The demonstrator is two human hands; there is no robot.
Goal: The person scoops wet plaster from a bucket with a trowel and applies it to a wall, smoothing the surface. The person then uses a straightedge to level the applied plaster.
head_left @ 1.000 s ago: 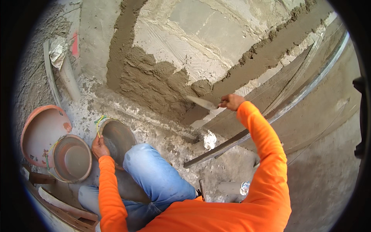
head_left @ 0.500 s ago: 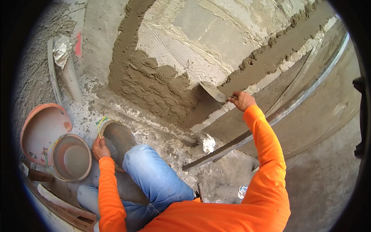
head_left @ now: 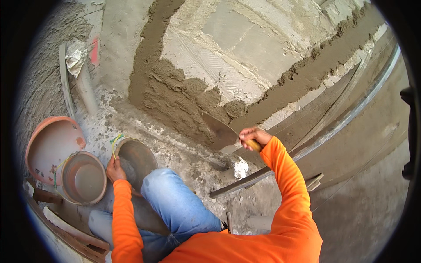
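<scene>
My right hand [head_left: 255,136] is closed round the wooden handle of a trowel [head_left: 220,133]. Its metal blade lies close against the lower edge of the wet mortar [head_left: 175,98] on the wall. A rounded lump of fresh mortar [head_left: 235,108] sticks to the wall just above the blade. My left hand [head_left: 115,169] grips the rim of a dark bucket [head_left: 137,158] beside my knee, near its yellow-green cord handle [head_left: 115,141]. What the bucket holds is mostly out of sight.
A second bucket [head_left: 84,179] and a wide reddish basin [head_left: 52,144] stand at the left. A long straightedge bar [head_left: 324,138] leans along the right. Foil-wrapped pipe ends rise from the floor, one [head_left: 240,168] near my knee, another [head_left: 75,61] far left.
The trowel has come down and left from the wall, its blade now lower. A mortar lump now shows where the blade was. My left hand stays on the bucket.
</scene>
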